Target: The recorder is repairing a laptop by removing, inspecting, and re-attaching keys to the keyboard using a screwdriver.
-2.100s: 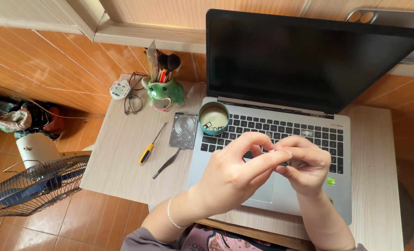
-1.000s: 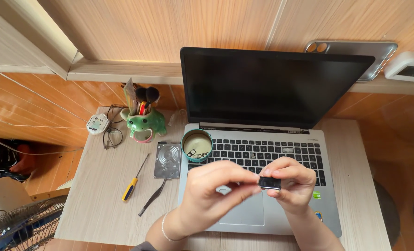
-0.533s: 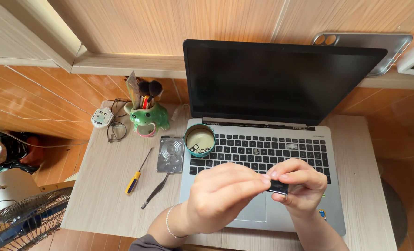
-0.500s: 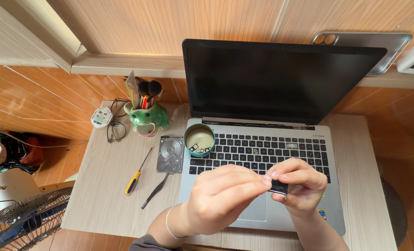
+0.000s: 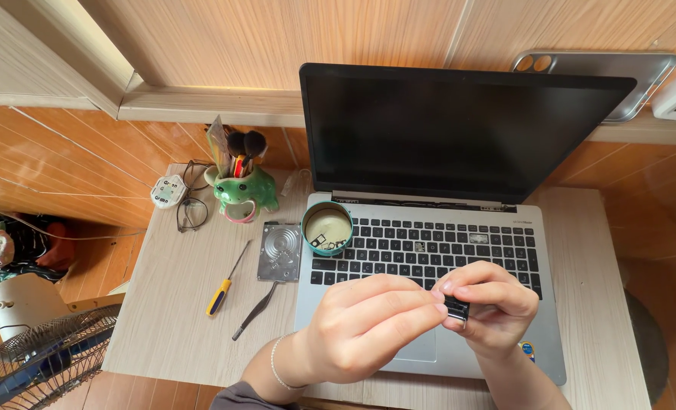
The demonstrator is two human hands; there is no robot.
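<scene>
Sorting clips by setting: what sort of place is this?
Probably a home desk used for small electronics repair: an open laptop on a small wooden table, a yellow-handled screwdriver and tweezers beside it, wood-panelled wall behind.

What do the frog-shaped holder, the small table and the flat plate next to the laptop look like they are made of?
The frog-shaped holder looks like glazed ceramic: glossy green with bright highlights. The small table looks like wood or a wood-look laminate: pale, matt, with fine grain lines; which one cannot be told. The flat plate seems to be bare metal: silver-grey with embossed ridges and a dull shine.
</scene>
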